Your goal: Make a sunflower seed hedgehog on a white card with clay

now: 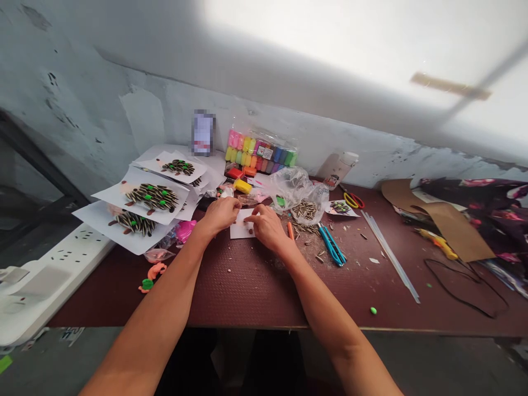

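A small white card [239, 231] with a few small brown and pale pieces on it lies on the dark red table, between my hands. My left hand [223, 213] is at the card's upper left, its fingers pressed together; whatever they hold is too small to make out. My right hand [266, 224] rests over the card's right part, thumb and forefinger apart, with nothing visible between them. Sunflower seeds [304, 212] lie in and around a clear plastic bag [319, 197] to the right. Behind the hands sits a yellow clay pack [243, 186].
Finished-looking seed hedgehog cards [150, 197] are stacked at left beside a white power strip [53, 269]. Rightward lie a blue cutter [332, 246], scissors [353, 200], glue sticks [391, 257] and a yellow glue gun [439, 243] with a cable. A white bottle [340, 169] stands behind.
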### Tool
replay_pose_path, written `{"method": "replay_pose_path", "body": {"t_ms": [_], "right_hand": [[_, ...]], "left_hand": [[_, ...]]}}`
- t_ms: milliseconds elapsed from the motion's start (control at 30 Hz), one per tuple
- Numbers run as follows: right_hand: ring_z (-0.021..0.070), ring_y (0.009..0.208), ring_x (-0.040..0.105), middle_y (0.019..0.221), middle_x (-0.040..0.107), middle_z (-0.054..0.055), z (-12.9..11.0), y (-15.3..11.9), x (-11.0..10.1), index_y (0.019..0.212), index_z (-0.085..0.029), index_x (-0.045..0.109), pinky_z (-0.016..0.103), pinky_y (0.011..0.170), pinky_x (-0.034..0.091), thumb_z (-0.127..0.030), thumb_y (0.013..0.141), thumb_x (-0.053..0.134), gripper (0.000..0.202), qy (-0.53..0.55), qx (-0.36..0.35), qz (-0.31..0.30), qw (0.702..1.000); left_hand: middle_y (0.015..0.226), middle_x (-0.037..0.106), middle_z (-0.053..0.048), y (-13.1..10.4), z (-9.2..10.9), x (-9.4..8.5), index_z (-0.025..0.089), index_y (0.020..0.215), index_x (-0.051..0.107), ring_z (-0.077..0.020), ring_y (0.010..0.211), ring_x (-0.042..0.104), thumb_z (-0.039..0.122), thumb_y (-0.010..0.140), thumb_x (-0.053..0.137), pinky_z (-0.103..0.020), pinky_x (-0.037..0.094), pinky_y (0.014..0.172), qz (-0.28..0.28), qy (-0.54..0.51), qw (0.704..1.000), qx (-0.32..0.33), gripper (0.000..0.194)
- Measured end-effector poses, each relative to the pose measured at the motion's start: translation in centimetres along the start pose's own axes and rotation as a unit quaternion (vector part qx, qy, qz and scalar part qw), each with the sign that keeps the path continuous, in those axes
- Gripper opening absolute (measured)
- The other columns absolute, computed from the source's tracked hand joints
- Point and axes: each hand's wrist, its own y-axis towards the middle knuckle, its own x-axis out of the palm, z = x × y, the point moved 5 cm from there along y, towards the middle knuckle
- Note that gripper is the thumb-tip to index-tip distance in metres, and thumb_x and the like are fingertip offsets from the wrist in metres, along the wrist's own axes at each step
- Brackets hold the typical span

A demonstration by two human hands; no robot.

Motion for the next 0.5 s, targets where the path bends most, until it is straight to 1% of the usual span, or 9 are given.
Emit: {"method": "replay_pose_path", "body": {"t_ms": [133, 300, 433, 500], "right_hand": [[0.0223, 0.098, 0.052, 0.109, 0.061, 0.01, -0.19, -0.01, -0.03, 0.107, -0.027, 0.078, 0.034, 0.085, 0.041, -0.009, 0.089, 0.053, 0.035, -0.009, -0.011, -0.001, 1.0], [0.0214, 0.098, 0.052, 0.11, 0.06, 0.01, 0.01, 0.06, -0.09, 0.114, -0.026, 0.075, 0.034, 0.086, 0.041, -0.006, 0.09, 0.048, 0.042, -0.012, -0.002, 0.013, 1.0], [0.0213, 0.099, 0.051, 0.112, 0.06, 0.01, -0.06, 0.07, -0.03, 0.114, -0.027, 0.075, 0.034, 0.087, 0.041, -0.008, 0.089, 0.049, 0.041, -0.013, -0.005, -0.01, 1.0], [0.0213, 0.101, 0.051, 0.113, 0.06, 0.01, 0.29, 0.09, -0.42, 0.117, -0.026, 0.074, 0.033, 0.088, 0.04, -0.008, 0.09, 0.047, 0.042, -0.013, 0.01, -0.001, 1.0]], "left_hand": [[0.103, 0.076, -0.012, -0.01, -0.01, 0.01, 0.02, 0.099, 0.076, -0.029, 0.101, 0.069, 0.02, 0.086, 0.048, -0.034, 0.05, 0.085, -0.003, 0.008, 1.0, -0.001, 0.031], [0.106, 0.076, -0.011, 0.0, -0.04, 0.06, 0.019, 0.101, 0.075, -0.0281, 0.102, 0.068, 0.02, 0.087, 0.047, -0.033, 0.05, 0.085, -0.01, 0.01, 1.0, -0.003, 0.031], [0.106, 0.076, -0.009, 0.03, -0.09, 0.05, 0.02, 0.1, 0.075, -0.0261, 0.103, 0.068, 0.021, 0.088, 0.047, -0.03, 0.049, 0.085, -0.014, 0.012, 1.0, -0.006, 0.03], [0.107, 0.076, -0.009, 0.07, -0.14, 0.06, 0.02, 0.101, 0.075, -0.0257, 0.104, 0.068, 0.021, 0.089, 0.047, -0.03, 0.05, 0.086, -0.015, 0.013, 1.0, -0.01, 0.031]]}}
